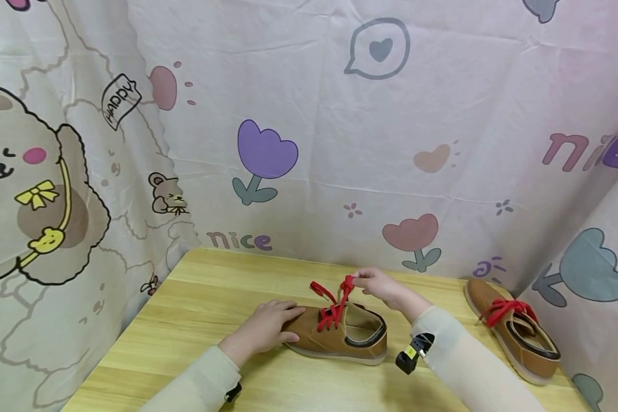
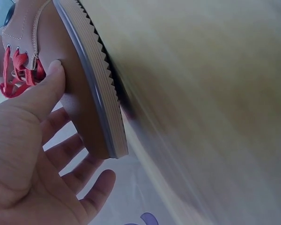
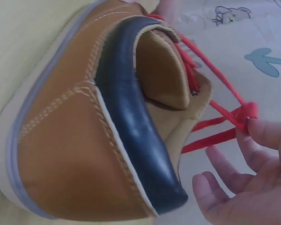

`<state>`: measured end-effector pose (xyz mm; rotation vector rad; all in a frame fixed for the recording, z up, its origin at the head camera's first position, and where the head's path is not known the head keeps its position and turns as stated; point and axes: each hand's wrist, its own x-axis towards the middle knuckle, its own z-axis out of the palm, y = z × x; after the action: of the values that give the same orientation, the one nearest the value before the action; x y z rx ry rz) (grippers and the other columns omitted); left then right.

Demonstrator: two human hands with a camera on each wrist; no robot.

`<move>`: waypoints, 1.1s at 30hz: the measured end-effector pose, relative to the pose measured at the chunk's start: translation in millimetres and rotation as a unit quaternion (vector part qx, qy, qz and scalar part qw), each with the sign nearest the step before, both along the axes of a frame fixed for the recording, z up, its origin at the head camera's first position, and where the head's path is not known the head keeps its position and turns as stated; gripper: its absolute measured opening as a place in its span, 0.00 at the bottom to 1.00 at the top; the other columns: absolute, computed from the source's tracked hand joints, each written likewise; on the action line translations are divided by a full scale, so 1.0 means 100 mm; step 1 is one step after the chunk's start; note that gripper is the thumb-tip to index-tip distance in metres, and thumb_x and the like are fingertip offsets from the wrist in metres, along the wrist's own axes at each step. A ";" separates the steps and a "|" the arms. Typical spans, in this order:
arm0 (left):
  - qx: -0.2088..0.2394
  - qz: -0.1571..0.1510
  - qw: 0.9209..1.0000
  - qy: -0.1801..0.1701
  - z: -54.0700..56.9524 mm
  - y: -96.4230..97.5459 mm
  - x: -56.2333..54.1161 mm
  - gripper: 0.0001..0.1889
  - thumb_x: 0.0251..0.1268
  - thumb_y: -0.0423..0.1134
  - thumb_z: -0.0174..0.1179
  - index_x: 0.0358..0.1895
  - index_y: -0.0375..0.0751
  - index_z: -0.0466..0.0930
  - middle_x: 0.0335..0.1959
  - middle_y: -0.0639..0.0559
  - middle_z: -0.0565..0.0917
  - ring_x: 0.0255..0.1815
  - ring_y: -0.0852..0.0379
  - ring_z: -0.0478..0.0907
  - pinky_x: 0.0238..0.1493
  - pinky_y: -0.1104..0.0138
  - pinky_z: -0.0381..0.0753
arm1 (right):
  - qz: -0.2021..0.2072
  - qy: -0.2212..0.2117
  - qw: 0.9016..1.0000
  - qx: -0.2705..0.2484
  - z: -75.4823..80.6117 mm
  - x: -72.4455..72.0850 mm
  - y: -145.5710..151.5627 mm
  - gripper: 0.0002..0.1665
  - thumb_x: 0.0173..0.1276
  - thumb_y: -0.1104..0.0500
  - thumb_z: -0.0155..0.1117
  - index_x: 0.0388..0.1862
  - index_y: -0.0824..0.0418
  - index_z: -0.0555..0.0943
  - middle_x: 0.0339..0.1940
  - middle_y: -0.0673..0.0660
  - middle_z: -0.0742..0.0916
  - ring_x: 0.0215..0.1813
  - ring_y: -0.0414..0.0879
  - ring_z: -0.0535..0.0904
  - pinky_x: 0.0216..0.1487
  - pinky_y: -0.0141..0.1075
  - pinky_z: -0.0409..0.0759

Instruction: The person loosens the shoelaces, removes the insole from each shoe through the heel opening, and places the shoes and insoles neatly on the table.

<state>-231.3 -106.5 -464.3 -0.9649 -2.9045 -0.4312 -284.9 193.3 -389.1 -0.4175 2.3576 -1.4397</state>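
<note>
A brown lace-up shoe (image 1: 309, 337) with a dark padded collar lies sole-down on the table, toe to the left. My left hand (image 1: 270, 327) grips its toe end; in the left wrist view the thumb (image 2: 54, 82) presses on the upper and the fingers pass behind the toe. Above the shoe opening, my right hand (image 1: 378, 284) pinches the red shoelace (image 1: 347, 283) between thumb and forefinger. The right wrist view shows the lace (image 3: 225, 93) pulled up taut from the eyelets to a bunched part at the fingertips. Another lace end (image 1: 320, 289) stands loose over the tongue.
A matching brown shoe (image 1: 527, 343) with its red lace tied in a bow stands at the table's right edge. The wooden table (image 1: 185, 320) backs onto a printed curtain (image 1: 309, 114), which also hangs along both sides. Wrist cameras (image 1: 414, 352) are strapped over the sleeves.
</note>
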 end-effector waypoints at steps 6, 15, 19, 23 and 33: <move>-0.011 0.003 1.000 0.003 -0.01 0.00 -0.01 0.34 0.63 0.56 0.65 0.71 0.50 0.73 0.68 0.43 0.75 0.66 0.41 0.72 0.62 0.45 0.71 | -0.006 -0.015 0.999 -0.030 0.01 -0.02 0.00 0.13 0.79 0.62 0.48 0.47 0.70 0.78 0.53 0.60 0.82 0.71 0.65 0.66 0.70 0.57 0.64; -0.010 0.003 1.000 0.000 0.01 0.02 0.01 0.34 0.63 0.57 0.65 0.71 0.50 0.73 0.68 0.43 0.75 0.66 0.41 0.72 0.61 0.44 0.71 | 0.000 0.038 0.999 -0.009 -0.01 -0.01 -0.05 0.15 0.80 0.61 0.45 0.44 0.69 0.79 0.64 0.68 0.77 0.72 0.66 0.64 0.73 0.62 0.57; -0.008 0.004 1.000 -0.003 0.01 0.02 0.00 0.34 0.63 0.57 0.65 0.71 0.50 0.73 0.68 0.43 0.75 0.66 0.41 0.72 0.61 0.44 0.71 | -0.004 0.098 0.994 0.039 0.01 0.03 -0.08 0.17 0.81 0.60 0.45 0.38 0.67 0.79 0.71 0.74 0.69 0.75 0.70 0.59 0.72 0.63 0.57; -0.008 0.002 1.000 -0.006 0.02 0.02 0.00 0.34 0.63 0.57 0.65 0.72 0.50 0.73 0.69 0.43 0.74 0.67 0.41 0.71 0.61 0.44 0.71 | -0.004 0.131 0.989 0.068 0.03 0.06 -0.09 0.17 0.81 0.59 0.46 0.34 0.65 0.78 0.70 0.74 0.70 0.73 0.71 0.61 0.70 0.63 0.62; -0.002 -0.006 1.000 -0.006 0.03 0.01 -0.01 0.34 0.62 0.55 0.66 0.71 0.49 0.74 0.68 0.43 0.75 0.67 0.40 0.72 0.62 0.44 0.71 | -0.014 0.067 0.998 0.011 0.04 0.05 -0.05 0.17 0.79 0.60 0.47 0.33 0.67 0.79 0.71 0.71 0.72 0.74 0.69 0.61 0.72 0.65 0.57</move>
<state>-231.9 -105.3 -461.2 -0.9845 -2.9131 -0.4343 -280.3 188.3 -384.6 -0.4905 2.4916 -1.4394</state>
